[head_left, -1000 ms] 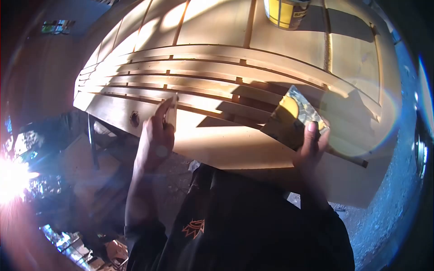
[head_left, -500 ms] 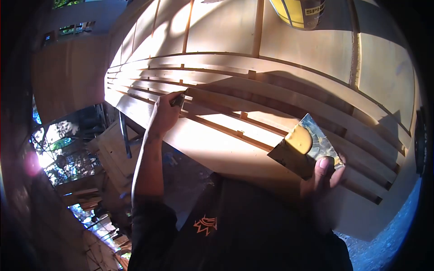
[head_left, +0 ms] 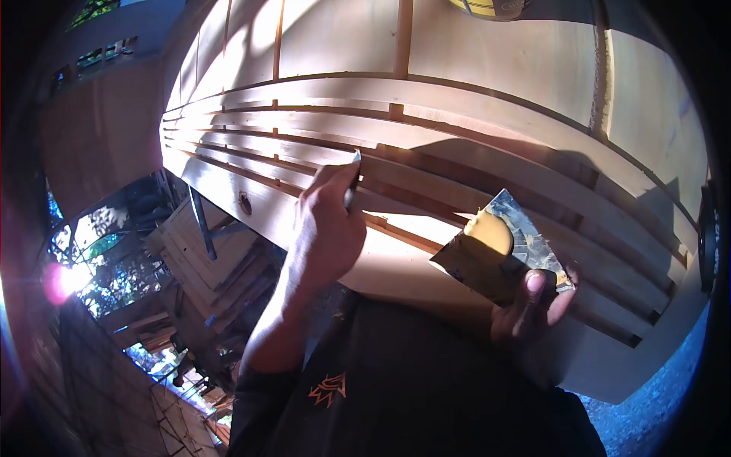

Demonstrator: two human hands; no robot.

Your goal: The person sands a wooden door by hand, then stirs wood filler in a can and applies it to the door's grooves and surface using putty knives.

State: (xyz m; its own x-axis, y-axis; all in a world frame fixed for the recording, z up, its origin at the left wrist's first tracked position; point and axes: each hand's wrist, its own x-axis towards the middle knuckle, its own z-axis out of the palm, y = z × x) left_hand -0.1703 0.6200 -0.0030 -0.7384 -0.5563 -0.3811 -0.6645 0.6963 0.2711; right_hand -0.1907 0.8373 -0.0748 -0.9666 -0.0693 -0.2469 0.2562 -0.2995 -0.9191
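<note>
My left hand (head_left: 331, 213) is closed round a small putty knife (head_left: 353, 181), its blade tip pointing up over the wooden slats (head_left: 426, 169). A flat, stained metal plate (head_left: 525, 228) is gripped by its lower corner in my right hand (head_left: 533, 308), thumb on top. On the plate's left part lies a smooth mound of yellow-tan paste (head_left: 489, 234). Both hands are above the long pale wooden panel (head_left: 396, 266), whose slats have narrow dark gaps and small spacer blocks between them.
A yellow and black bucket (head_left: 491, 6) stands at the top on panels divided by wooden strips. Below the panel at the left are a dark metal leg (head_left: 202, 225) and stacked wood boards (head_left: 205, 247). Blue ground shows at the lower right.
My left hand with the putty knife has moved right, nearer the plate. The view has shifted, so the bucket sits higher and the plate slightly further left.
</note>
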